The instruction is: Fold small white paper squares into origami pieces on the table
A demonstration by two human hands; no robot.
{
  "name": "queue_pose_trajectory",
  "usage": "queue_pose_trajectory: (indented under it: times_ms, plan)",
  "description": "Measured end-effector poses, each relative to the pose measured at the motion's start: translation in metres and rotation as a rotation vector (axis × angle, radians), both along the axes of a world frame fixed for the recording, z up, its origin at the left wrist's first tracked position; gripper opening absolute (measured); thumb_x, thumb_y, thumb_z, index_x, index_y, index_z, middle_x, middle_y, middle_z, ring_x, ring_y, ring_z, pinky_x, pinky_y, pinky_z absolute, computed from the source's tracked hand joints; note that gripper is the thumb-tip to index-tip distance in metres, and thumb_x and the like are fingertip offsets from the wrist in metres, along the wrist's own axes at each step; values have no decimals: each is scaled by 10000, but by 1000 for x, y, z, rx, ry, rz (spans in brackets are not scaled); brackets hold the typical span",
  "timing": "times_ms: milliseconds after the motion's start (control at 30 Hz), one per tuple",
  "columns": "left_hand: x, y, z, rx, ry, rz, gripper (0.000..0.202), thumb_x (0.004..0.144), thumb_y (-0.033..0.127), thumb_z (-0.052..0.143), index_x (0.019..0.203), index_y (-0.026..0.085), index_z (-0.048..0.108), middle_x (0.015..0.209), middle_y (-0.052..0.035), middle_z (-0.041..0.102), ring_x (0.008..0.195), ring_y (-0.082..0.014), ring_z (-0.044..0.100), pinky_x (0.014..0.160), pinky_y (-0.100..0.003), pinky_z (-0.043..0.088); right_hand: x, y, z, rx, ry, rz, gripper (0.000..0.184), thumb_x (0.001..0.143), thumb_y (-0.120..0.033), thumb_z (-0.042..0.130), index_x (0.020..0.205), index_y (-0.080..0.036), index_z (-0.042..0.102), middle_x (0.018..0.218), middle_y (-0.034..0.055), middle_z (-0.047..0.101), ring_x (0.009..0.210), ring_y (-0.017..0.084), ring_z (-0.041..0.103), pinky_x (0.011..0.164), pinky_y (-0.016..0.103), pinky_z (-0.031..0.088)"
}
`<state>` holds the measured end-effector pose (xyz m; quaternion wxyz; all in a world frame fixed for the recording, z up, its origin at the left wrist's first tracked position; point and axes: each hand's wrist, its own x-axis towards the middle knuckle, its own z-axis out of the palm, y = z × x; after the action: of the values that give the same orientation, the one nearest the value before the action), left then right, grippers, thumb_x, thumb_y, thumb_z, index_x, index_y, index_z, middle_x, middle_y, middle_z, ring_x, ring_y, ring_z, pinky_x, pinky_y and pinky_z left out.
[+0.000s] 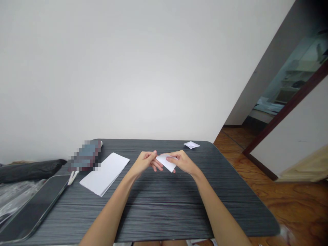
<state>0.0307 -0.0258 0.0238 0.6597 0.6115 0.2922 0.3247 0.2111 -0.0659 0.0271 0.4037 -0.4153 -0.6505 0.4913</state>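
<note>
We are pinching the small white paper (166, 163) between the thumb and fingers of our right hand (180, 162). Our left hand (148, 160) is meeting its left corner, fingers loosely extended; we cannot tell whether they are gripping. White sheets (105, 173) are lying left of the fingers, a folded piece (191, 145) beyond them, rightward.

Head camera: looked forward and down from the wearer's head, over the dark table (164, 208)
Facing: pale wall (153, 68), which filled most of the upper half
Nearness: left hand (148, 160) and right hand (183, 161) appeared at middle distance, below centre
Right edge: took in wooden floor (302, 205)
</note>
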Motion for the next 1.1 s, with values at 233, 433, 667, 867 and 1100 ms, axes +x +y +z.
queue_pose_trajectory:
  times_ms: [233,433,667,867,1100]
  plan:
    - [-2,-4,3,-118,-23,-44,276,704,328,589,751,56,589,695,-134,670,626,-182,641,560,-243,493,6,1,-1,60,-53,-7,294,722,-257,522,971,-146,631,568,10,595,429,63,426,395,181,355]
    - [-4,-5,7,-146,-5,-61,238,673,274,628,763,54,612,724,-132,673,660,-178,642,605,-247,503,9,0,0,44,-44,7,265,708,-205,504,914,-135,656,528,1,582,407,55,410,370,166,334]
    - [-2,-9,8,-145,27,-74,227,668,274,626,725,55,612,661,-112,670,600,-171,639,550,-229,496,6,-3,2,46,-61,35,254,704,-170,480,870,-134,669,526,-1,580,405,53,417,370,160,337]
    - [3,-12,6,-53,52,-49,276,658,309,623,721,42,593,639,-121,663,578,-190,638,536,-257,502,12,-1,3,94,-110,58,277,725,-203,480,941,-138,640,716,39,640,542,91,506,480,193,394]
    - [6,-14,3,135,100,70,290,690,335,572,748,52,594,638,-117,664,591,-199,638,588,-310,516,13,2,3,87,-91,-99,414,678,-295,578,1059,-133,563,779,44,640,633,130,538,569,237,405]
